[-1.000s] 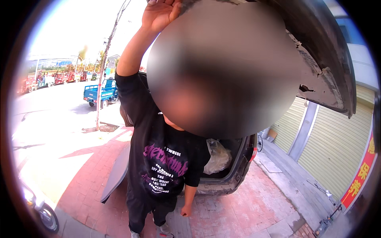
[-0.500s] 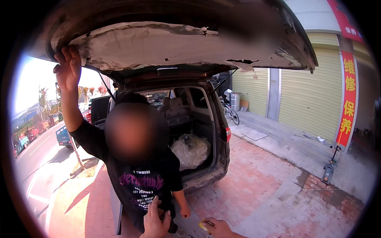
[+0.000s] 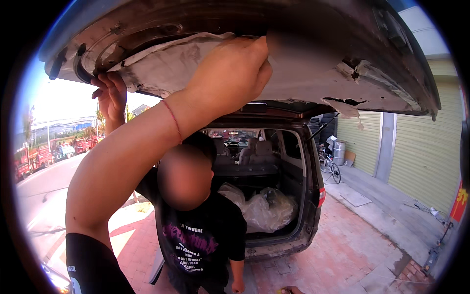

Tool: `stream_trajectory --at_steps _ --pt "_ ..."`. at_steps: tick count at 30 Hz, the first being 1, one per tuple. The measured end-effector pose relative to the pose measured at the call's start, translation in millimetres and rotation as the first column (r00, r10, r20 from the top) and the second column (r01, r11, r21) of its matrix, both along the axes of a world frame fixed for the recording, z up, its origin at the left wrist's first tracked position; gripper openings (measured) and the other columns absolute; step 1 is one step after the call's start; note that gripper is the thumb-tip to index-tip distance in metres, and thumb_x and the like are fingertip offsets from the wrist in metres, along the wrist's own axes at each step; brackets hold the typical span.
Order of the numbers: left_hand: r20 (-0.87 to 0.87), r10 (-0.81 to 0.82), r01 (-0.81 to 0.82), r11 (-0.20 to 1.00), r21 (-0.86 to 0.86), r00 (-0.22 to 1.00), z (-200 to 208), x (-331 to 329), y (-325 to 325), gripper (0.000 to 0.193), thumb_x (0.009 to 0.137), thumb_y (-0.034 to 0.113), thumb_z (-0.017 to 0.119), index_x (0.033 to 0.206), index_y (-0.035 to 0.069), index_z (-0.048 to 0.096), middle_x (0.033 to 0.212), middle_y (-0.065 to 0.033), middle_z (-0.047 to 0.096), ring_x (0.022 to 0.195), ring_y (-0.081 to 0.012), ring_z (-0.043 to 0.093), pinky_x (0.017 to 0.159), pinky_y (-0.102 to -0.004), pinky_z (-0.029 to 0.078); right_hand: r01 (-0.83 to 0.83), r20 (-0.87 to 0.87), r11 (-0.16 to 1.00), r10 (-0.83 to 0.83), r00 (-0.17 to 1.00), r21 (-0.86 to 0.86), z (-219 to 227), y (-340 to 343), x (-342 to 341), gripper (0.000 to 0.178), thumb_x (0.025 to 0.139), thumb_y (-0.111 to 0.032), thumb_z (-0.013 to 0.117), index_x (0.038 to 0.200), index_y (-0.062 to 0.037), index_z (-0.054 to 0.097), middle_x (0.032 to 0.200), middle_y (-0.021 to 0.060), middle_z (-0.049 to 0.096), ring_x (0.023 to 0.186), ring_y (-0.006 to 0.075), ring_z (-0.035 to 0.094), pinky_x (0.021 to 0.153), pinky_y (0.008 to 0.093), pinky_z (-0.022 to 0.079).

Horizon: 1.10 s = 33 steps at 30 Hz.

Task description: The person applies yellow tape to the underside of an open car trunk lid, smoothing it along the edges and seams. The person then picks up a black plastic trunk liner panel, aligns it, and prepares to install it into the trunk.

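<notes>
My left hand (image 3: 232, 71), a thin red cord round its wrist, reaches up to the torn grey lining (image 3: 303, 81) inside a raised car tailgate (image 3: 215, 22). Its fingers are curled closed against the lining's upper edge; a dark blur hides the fingertips and whatever they grip. Only a sliver of my right hand (image 3: 293, 290) shows at the bottom edge, beside a small yellow thing (image 3: 279, 291) whose kind I cannot make out. Another person's raised hand (image 3: 111, 93) is at the tailgate's left end.
A person in a black printed T-shirt (image 3: 196, 245) stands close in front, beneath the tailgate. Behind, the car's boot holds a clear plastic bundle (image 3: 271, 208). A bicycle (image 3: 330, 166), metal drum (image 3: 339, 152) and floor jack (image 3: 435, 252) stand at right, near roller shutters (image 3: 421, 161).
My left hand has risen from the bottom middle to the tailgate lining. My right hand has sunk almost out of view. The view has shifted, so the car appears farther right.
</notes>
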State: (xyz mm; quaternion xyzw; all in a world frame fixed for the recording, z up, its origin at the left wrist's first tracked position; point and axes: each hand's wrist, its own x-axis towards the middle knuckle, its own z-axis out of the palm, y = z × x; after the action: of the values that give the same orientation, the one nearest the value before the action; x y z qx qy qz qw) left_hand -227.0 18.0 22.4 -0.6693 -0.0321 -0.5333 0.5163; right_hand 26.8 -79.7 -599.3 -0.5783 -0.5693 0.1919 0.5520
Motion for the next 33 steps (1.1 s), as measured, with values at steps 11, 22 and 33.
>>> stream_trajectory --at_steps 11,22,33 --pt "-0.040 -0.155 0.149 0.981 -0.127 0.987 -17 1 -8 0.033 0.094 0.011 0.059 0.125 0.000 0.058 0.117 -0.0192 0.067 0.107 -0.0342 0.066 0.091 -0.0426 0.053 -0.060 -0.061 0.958 0.080 0.995 0.279 235 36 -29 0.023 0.097 -0.020 0.073 0.106 0.0005 0.070 0.081 0.0061 0.070 0.068 0.0097 0.063 0.060 0.0280 0.053" --pt "-0.139 -0.440 0.251 0.714 -0.654 0.887 -85 -75 -37 0.077 0.079 0.018 0.082 0.145 0.005 0.044 0.121 -0.0166 0.061 0.112 -0.0302 0.061 0.098 -0.0400 0.050 -0.063 0.217 0.334 -0.447 0.868 0.940 481 43 -110 0.013 0.095 -0.019 0.072 0.098 -0.0067 0.069 0.078 0.0114 0.071 0.065 0.0280 0.070 0.060 0.0327 0.053" --pt "0.088 -0.253 0.267 0.922 -0.280 0.964 -49 -121 -33 0.010 0.092 0.003 0.072 0.096 -0.001 0.065 0.089 -0.0061 0.066 0.087 -0.0155 0.068 0.077 -0.0258 0.053 -0.174 0.338 0.343 -0.506 0.793 0.923 533 36 -153 0.029 0.088 -0.022 0.078 0.112 -0.0096 0.065 0.084 0.0145 0.073 0.072 0.0337 0.071 0.062 0.0395 0.054"
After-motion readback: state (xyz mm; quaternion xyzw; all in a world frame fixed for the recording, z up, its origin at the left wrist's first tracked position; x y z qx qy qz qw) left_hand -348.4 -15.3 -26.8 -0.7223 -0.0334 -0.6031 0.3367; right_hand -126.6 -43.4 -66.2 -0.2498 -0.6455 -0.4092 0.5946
